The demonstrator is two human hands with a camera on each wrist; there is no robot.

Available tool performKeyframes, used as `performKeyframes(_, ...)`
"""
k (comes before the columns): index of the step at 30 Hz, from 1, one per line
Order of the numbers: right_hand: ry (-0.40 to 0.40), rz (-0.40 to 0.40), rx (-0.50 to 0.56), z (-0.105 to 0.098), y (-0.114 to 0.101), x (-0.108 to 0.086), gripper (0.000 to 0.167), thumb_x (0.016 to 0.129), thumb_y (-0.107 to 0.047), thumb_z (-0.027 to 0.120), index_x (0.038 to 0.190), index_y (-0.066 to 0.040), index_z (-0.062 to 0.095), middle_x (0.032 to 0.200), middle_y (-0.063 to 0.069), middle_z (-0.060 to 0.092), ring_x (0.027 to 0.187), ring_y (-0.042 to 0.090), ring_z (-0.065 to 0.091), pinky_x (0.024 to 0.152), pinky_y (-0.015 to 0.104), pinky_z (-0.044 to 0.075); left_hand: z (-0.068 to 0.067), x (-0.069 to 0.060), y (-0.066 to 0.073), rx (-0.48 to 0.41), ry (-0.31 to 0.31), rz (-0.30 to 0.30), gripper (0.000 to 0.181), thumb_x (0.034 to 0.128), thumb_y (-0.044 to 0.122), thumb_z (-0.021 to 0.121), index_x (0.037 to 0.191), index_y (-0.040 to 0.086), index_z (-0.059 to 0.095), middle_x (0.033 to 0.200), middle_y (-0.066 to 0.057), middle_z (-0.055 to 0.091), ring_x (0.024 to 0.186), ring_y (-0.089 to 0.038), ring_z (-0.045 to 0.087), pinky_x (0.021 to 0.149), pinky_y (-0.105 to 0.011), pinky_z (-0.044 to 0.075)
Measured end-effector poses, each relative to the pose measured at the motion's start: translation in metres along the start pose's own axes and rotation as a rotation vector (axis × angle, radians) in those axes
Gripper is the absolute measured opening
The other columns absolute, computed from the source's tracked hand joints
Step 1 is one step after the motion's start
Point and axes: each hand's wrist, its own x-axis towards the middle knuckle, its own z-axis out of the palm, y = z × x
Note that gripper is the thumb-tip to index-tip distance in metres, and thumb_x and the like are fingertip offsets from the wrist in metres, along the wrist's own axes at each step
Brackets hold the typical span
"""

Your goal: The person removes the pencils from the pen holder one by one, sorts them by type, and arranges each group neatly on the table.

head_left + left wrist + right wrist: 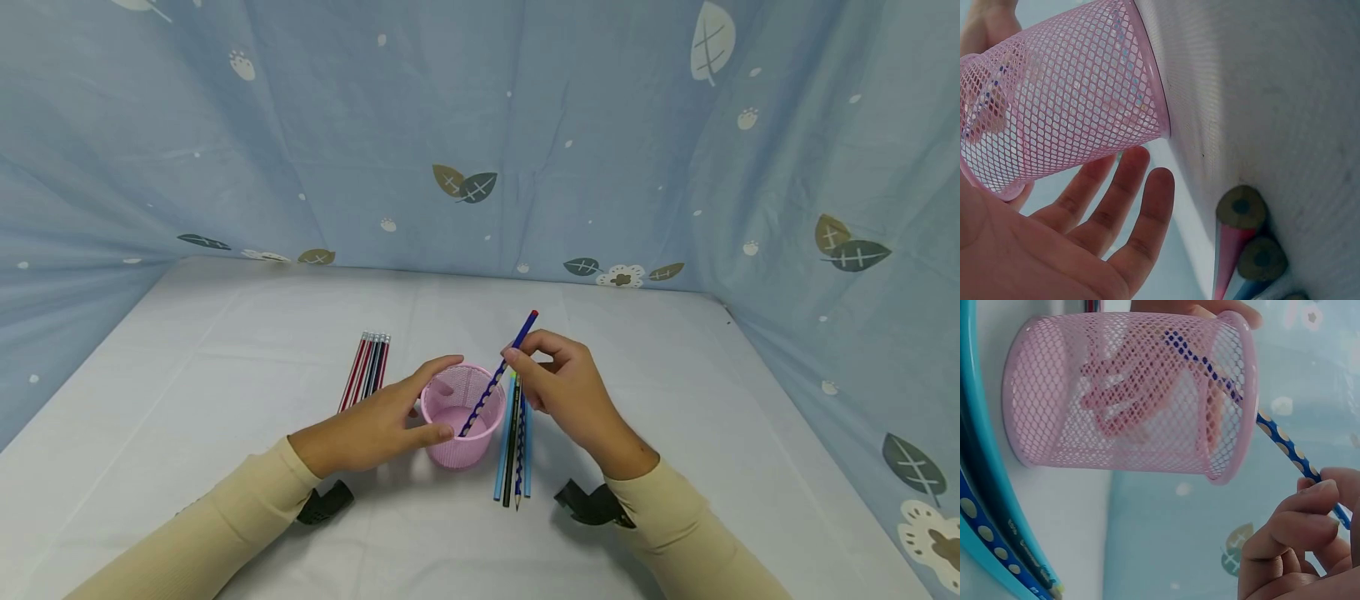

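A pink mesh pencil cup (459,454) stands upright on the white table. My left hand (375,425) holds its rim from the left, thumb at the near side and index finger at the far side. In the left wrist view the other fingers (1119,197) extend loosely along the cup's side. My right hand (566,383), above and right of the cup, pinches a blue pencil with pale dots (490,387) near its red-tipped upper end. The pencil slants, its lower part inside the cup, visible through the mesh in the right wrist view.
Right of the cup lie several pencils side by side: light blue, a dark pencil (511,467) and a dotted blue one (519,467). Several red-and-dark striped pencils (367,367) lie left of it, partly behind my left hand. A blue leaf-patterned cloth (525,167) hangs around the table.
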Motion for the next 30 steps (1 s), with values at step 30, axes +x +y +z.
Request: performKeyframes(30,0.109,-0.119,0.126,-0.021,-0.011,-0.003,0.025,0.106,-0.030,0.051,0.109,-0.006,0.054,0.081,0.007,0.053,0.053,0.018,0.052,0.047,0.027,0.048,0.000,0.000,-0.001,0.021,0.005,-0.007,0.082,0.0953,0.045,0.066,0.158,0.040,0.013,0.141,-0.004,0.055,0.116,-0.021,0.062,0.099,-0.053,0.048)
